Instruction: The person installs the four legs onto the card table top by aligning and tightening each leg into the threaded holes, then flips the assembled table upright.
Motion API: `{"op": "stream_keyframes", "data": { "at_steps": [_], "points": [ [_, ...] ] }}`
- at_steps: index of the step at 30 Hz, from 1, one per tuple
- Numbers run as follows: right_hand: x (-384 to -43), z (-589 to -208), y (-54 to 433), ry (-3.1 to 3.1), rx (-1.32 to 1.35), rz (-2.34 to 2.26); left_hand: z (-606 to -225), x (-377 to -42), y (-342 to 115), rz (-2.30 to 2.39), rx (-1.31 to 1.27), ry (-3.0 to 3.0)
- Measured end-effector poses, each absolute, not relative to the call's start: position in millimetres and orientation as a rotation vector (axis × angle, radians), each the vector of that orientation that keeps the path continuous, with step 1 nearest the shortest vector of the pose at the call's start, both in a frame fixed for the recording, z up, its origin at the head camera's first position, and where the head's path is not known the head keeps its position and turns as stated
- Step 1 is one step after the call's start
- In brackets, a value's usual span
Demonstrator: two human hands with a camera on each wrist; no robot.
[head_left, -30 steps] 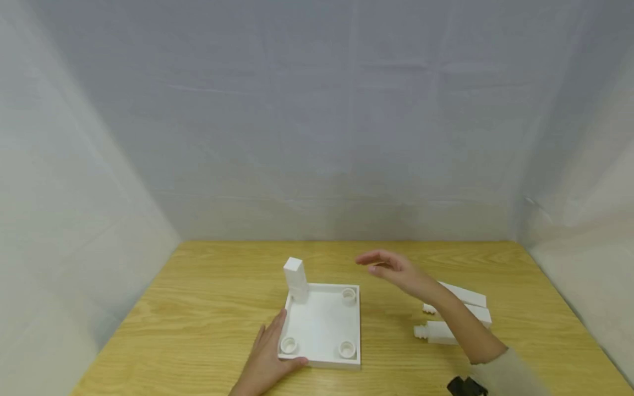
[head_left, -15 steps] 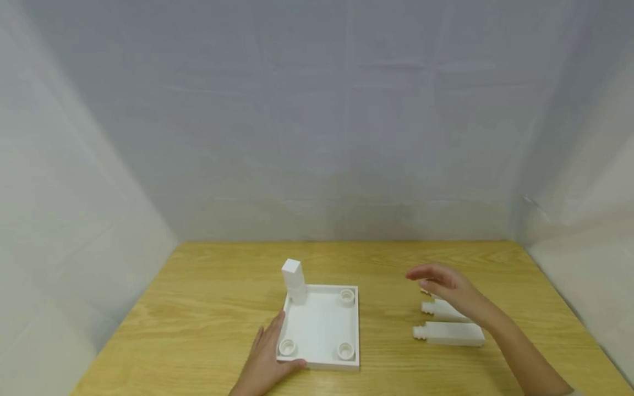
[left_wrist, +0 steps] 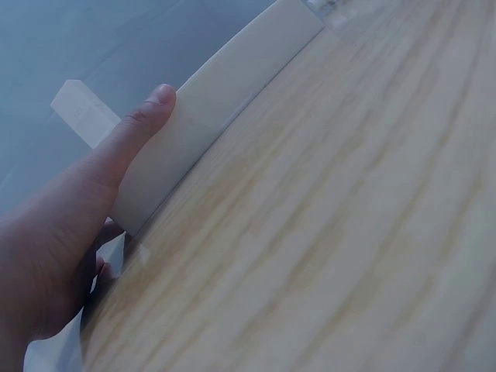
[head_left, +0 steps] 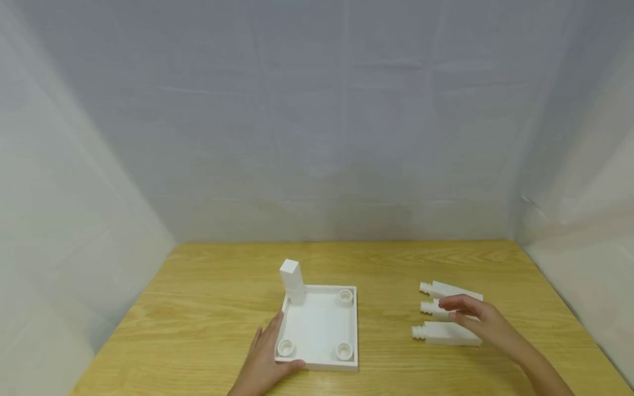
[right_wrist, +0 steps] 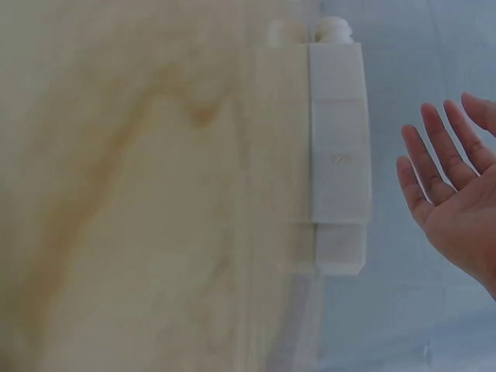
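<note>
White tray (head_left: 321, 330) on the desk (head_left: 198, 308), gripped at one corner by the left hand (head_left: 266, 355); right hand (head_left: 487, 324), fingers spread, hovers by three loose posts (head_left: 448, 334): fetching step, I judge, next needing a careful pinch.

Two hands at the table (head_left: 198, 313), well apart.
On the table's near side, the left hand (head_left: 262, 360) spreads thumb (head_left: 292, 366) from fingers (head_left: 274, 325); closer to the right edge, the right hand (head_left: 487, 324) hovers, fingers loosely bent and slightly apart.
</note>
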State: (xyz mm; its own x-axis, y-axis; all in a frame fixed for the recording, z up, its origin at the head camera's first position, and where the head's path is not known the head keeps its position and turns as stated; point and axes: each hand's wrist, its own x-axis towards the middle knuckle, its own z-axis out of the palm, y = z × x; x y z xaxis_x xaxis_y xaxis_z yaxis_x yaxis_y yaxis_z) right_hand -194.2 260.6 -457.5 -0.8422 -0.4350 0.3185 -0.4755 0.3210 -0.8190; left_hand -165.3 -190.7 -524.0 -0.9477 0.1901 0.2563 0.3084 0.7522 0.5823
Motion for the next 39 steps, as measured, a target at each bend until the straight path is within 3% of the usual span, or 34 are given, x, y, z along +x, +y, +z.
{"op": "stream_keyframes", "data": {
  "at_steps": [9, 24, 31, 39],
  "points": [
    [-183.6, -471.8, 274.3, -2.636, 0.631, 1.435, -526.5, -165.7, -190.3, -0.937, -0.414, -2.757],
    [-178.3, -498.7, 272.8, -2.57, 0.616, 1.174, -525.1, -165.2, -190.2, -0.909, -0.446, -2.731],
    [-168.8, -507.0, 278.7, -2.818, 0.357, 1.311, -525.5, -164.7, -190.2, -0.901, -0.444, -2.749],
    [-169.1, -514.8, 279.2, -2.778, 0.333, 1.291, -524.2, -165.3, -190.4, -0.92, -0.441, -2.741]
  ]
}}
